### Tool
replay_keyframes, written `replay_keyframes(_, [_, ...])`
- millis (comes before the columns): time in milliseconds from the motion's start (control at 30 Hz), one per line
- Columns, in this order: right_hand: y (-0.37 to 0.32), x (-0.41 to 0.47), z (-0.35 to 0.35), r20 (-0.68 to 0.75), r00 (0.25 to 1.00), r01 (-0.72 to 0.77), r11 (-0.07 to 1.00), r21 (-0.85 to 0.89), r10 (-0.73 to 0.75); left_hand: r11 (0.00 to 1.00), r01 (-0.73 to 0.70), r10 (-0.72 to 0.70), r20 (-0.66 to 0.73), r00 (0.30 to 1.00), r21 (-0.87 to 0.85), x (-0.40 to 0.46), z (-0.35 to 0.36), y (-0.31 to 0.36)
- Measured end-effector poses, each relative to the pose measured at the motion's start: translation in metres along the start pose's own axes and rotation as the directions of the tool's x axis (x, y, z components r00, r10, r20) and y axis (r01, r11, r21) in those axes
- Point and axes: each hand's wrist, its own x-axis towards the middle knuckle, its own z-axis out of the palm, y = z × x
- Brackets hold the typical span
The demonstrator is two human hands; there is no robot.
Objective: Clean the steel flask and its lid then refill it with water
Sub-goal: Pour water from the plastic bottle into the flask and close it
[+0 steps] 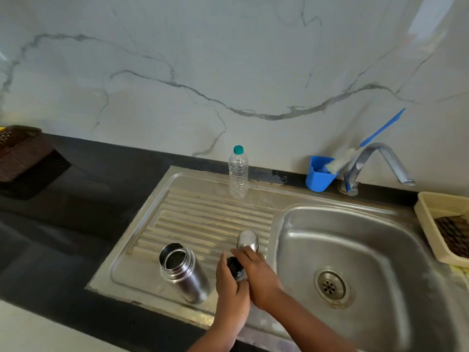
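Near edge: both forearms are reaching in from the bottom of the frame over the drainboard (208, 219). Left hand (229, 283) is curling around a small black inner stopper (234, 267), thumb side up, fingers wrapping it. Right hand (258, 275) is lying over the same piece from the right, fingers bent across it; whether it is truly gripping or only resting there is hard to tell, as the palm is hiding the contact.

Just left of the hands: the steel flask (184, 271) is standing upright on the drainboard, mouth open, threaded neck showing, dark inside. It is sitting apart from the hands, untouched.

Just beyond the right fingertips: a steel cap (247, 239) is resting dome-up on the ridged part of the drainboard.

Right: the sink basin (317, 240) is showing its round drain (332, 285).

Farther back: a clear plastic bottle (238, 174) with a green cap is standing at the drainboard's rear edge. A blue holder (318, 177) is carrying a bottle brush (342, 160) with a blue handle, leaning against the wall beside the tap (375, 161).

Edges: a cream basket (429, 207) is sitting at far right, a dark brown basket (20, 153) at far left on the black counter (76, 199). Marble-pattern wall (228, 59) behind.
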Motion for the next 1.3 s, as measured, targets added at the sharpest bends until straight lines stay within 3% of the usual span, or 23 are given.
replay_keyframes(200, [0.000, -0.008, 0.011, -0.110, 0.994, -0.006, 1.000, 0.014, 0.007, 0.996, 0.022, -0.014, 0.089, 0.996, -0.090, -0.010, -0.014, 0.005])
replay_keyframes(300, [-0.008, -0.022, -0.012, -0.219, 0.976, 0.029, 0.990, 0.137, 0.002, 0.988, -0.153, 0.156, 0.123, 0.980, -0.030, -0.027, -0.024, 0.022])
replay_keyframes(433, [-0.042, -0.034, -0.062, -0.446, 0.895, 0.194, 0.922, 0.334, -0.027, 0.874, -0.485, 0.478, 0.134, 0.868, 0.028, -0.053, -0.048, 0.054])
replay_keyframes(533, [-0.073, -0.037, -0.091, -0.534, 0.845, 0.291, 0.862, 0.414, -0.028, 0.754, -0.657, 0.653, 0.101, 0.750, 0.008, -0.067, -0.072, 0.083])
replay_keyframes(633, [-0.103, -0.036, -0.103, -0.547, 0.835, 0.359, 0.814, 0.457, -0.061, 0.670, -0.739, 0.738, 0.049, 0.673, 0.068, -0.074, -0.105, 0.099])
replay_keyframes(733, [-0.125, -0.028, -0.099, -0.515, 0.851, 0.348, 0.845, 0.406, -0.103, 0.627, -0.767, 0.776, -0.017, 0.631, 0.138, -0.068, -0.136, 0.096])
replay_keyframes(867, [-0.144, -0.020, -0.087, -0.487, 0.861, 0.354, 0.860, 0.368, -0.147, 0.680, -0.723, 0.729, -0.012, 0.684, 0.126, -0.049, -0.163, 0.072])
replay_keyframes(1033, [-0.149, -0.017, -0.080, -0.434, 0.879, 0.346, 0.891, 0.295, -0.198, 0.836, -0.549, 0.546, 0.089, 0.833, 0.018, -0.023, -0.169, 0.046])
replay_keyframes(1300, [-0.148, -0.013, -0.075, -0.284, 0.927, 0.307, 0.930, 0.199, -0.245, 0.899, -0.430, 0.435, 0.071, 0.898, -0.080, 0.005, -0.151, 0.019])
